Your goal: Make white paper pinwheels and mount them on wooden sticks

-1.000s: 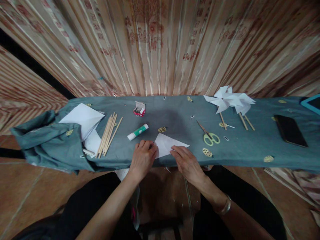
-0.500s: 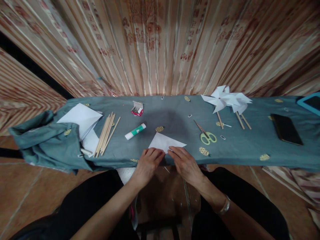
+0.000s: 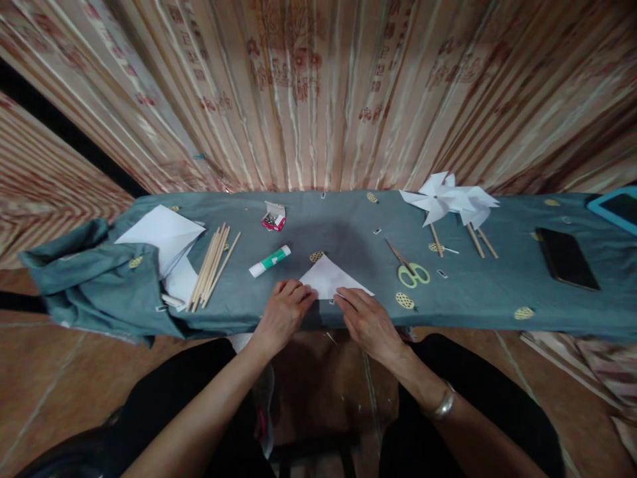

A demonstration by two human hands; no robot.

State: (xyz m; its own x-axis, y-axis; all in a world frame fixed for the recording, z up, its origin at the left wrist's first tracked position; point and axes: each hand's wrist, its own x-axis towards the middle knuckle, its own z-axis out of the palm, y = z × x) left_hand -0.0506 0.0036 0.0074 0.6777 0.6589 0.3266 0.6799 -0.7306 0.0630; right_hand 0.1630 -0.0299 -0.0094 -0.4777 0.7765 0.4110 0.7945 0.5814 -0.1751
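A white sheet of paper (image 3: 328, 275), folded into a triangle, lies at the front edge of the cloth-covered table (image 3: 338, 226) with its point away from me. My left hand (image 3: 284, 311) grips its left corner between thumb and curled fingers. On the right part of the folded edge, my right hand (image 3: 369, 324) holds the paper with its fingers pressed together, the thumb mostly hidden. A glue stick (image 3: 270, 261) with a green label lies beyond my left hand. Green-handled scissors (image 3: 412, 272) rest to the right of the paper.
Wooden sticks (image 3: 212, 269) and a stack of white paper (image 3: 159, 236) lie at the left. A small red box of pins (image 3: 273, 218) stands open behind the glue stick. White paper pinwheels (image 3: 440, 198) on sticks, a dark phone (image 3: 567, 259) and a blue-edged device (image 3: 614, 209) are at the right.
My left hand has slid left along the folded edge, away from my right hand. The paper triangle has shifted slightly away from me, and more of its near edge shows.
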